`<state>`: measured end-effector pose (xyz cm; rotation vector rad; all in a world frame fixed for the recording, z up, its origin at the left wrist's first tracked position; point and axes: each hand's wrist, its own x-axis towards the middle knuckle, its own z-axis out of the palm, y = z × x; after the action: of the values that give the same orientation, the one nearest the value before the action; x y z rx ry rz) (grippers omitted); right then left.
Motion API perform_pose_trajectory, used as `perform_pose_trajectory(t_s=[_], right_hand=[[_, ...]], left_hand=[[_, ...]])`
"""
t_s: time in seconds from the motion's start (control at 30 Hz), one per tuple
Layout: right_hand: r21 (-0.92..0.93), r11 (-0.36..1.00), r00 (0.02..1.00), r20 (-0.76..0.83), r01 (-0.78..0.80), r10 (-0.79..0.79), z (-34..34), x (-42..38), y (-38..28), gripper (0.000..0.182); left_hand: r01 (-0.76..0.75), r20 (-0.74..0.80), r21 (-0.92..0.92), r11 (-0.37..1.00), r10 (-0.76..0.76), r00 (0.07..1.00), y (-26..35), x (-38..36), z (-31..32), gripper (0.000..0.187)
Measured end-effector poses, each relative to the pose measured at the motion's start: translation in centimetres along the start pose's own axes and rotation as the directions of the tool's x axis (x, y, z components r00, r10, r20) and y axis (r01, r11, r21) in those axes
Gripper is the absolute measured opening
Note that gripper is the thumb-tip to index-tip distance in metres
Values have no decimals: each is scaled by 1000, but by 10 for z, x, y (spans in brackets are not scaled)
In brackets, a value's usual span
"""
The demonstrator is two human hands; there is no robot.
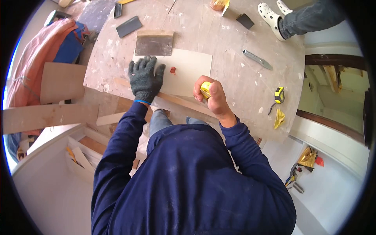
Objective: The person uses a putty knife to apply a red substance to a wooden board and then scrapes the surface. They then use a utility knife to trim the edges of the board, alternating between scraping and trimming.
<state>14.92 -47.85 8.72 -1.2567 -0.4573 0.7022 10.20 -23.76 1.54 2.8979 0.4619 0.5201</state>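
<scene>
Under the gloved left hand [146, 80], laid flat with thumb apart, a pale board [191, 70] is partly covered. In the right hand [217, 100], a yellow object [205, 90] is gripped; to that hand's right, a tape measure [279, 95] is seen, markings too small to read.

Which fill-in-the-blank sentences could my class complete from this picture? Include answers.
1. The left hand wears a dark ____.
2. The right hand grips an object coloured ____.
3. The small blob on the pale board is coloured ____.
4. The tape measure lies nearer the ____ hand.

Missing words: glove; yellow; red; right.
</scene>
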Motion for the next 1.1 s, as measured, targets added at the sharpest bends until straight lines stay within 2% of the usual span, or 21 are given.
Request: perform_pose_trajectory(t_s=[0.03, 0.13, 0.2, 0.23, 0.27, 0.3, 0.33, 0.37, 0.43, 0.47, 0.57, 0.63, 0.7, 0.73, 0.8, 0.83, 0.9, 0.93, 1.0, 1.03, 1.1], right_hand=[[-30, 997, 997, 1, 75, -75, -2, -1, -1, 67], [38, 996, 996, 51, 75, -77, -4, 2, -9, 69], [73, 997, 996, 90, 21, -27, -7, 4, 0, 68], [29, 999, 991, 135, -30, 26, -10, 3, 11, 71], [-19, 997, 981, 174, -80, 82, -12, 0, 18, 74], [56, 996, 988, 147, -62, 53, -14, -2, 18, 60], [59, 996, 986, 155, -70, 60, -16, -1, 20, 60], [95, 993, 987, 155, -67, 52, -18, -2, 23, 59], [128, 990, 985, 166, -62, 40, -20, -1, 22, 58], [108, 992, 986, 162, -63, 45, -17, -2, 19, 58], [72, 997, 987, 159, -37, 25, -12, 6, 14, 58], [64, 998, 988, 154, -19, 9, -8, 12, 6, 58], [43, 991, 971, 202, 124, -130, -8, 24, -14, 71], [94, 976, 952, 219, 197, -214, -7, 28, -26, 71], [163, 950, 937, 188, 265, -294, 2, 27, -50, 70], [165, 951, 936, 198, 262, -293, 3, 25, -42, 70], [269, 962, 982, 169, 39, -86, 4, 16, 0, 54], [-28, 999, 979, 201, 27, -21, -1, 11, 32, 66], [-51, 998, 980, 198, 24, -13, 0, 13, 24, 64], [-49, 999, 980, 199, 19, -9, 1, 13, 25, 64], [158, 986, 985, 168, -60, 33, -1, 23, 18, 57]], left_hand=[[17, -29, 32, 999, -17, 999, 0, -1, 1, 42], [101, -61, 64, 993, -97, 993, 5, -5, 2, 46], [295, -220, 185, 938, -253, 942, 6, -7, 4, 53], [399, -226, 200, 895, -354, 907, 2, -8, 9, 59], [499, -263, 183, 847, -447, 855, 1, -10, 14, 64], [604, -271, 133, 786, -557, 785, 2, -11, 17, 67], [701, -279, 80, 708, -660, 698, 1, -11, 17, 70], [707, -273, 86, 702, -666, 694, -5, -15, 24, 70], [765, -296, -170, 622, -772, 562, -21, -21, 38, 80], [771, -301, -167, 615, -776, 554, -23, -24, 41, 80], [794, -149, -277, 541, -840, 521, -16, -21, 30, 83], [781, -149, -321, 536, -842, 518, -17, -23, 29, 83], [737, -151, -397, 547, -831, 536, -20, -25, 32, 83], [742, -155, -399, 539, -837, 525, -23, -25, 36, 83], [723, -285, -312, 616, -787, 547, -26, -27, 40, 80], [728, -290, -313, 610, -791, 539, -27, -28, 39, 80], [736, -288, -289, 612, -789, 543, -24, -28, 39, 77], [741, -290, -288, 607, -792, 537, -23, -29, 39, 77], [699, -303, -364, 616, -788, 536, -25, -30, 40, 74], [702, -302, -360, 614, -789, 536, -26, -34, 39, 74], [658, -318, -405, 635, -772, 550, -27, -31, 40, 71]])
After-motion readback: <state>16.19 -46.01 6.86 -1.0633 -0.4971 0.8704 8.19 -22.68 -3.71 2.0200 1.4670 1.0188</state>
